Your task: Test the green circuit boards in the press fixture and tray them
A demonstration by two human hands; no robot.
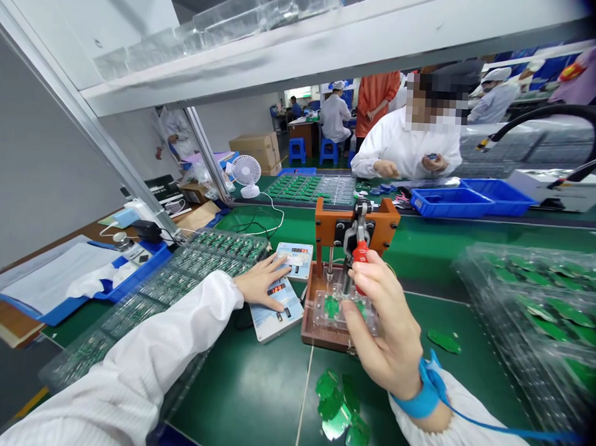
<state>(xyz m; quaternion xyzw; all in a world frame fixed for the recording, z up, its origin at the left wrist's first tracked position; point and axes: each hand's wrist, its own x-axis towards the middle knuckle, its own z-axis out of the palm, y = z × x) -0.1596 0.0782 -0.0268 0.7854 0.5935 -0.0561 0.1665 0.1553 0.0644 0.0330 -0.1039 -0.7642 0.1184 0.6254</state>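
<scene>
At the desk's (239, 396) far edge stands the press (345, 280), a clear jig (321, 319) on its base. The right hand (390, 327) has fingers on the red handle (361, 251), thumb apart; how firmly it grips I cannot tell. An even pull would serve best — thumb kept clear of the jig. Left trays (175, 286) and right trays (533, 308) fill the desk's side edges. The left hand (259, 282) lies spread over two meters (267, 329). Loose boards (331, 406) lie towards the near edge — the wrist cord (511, 432) could snag.
</scene>
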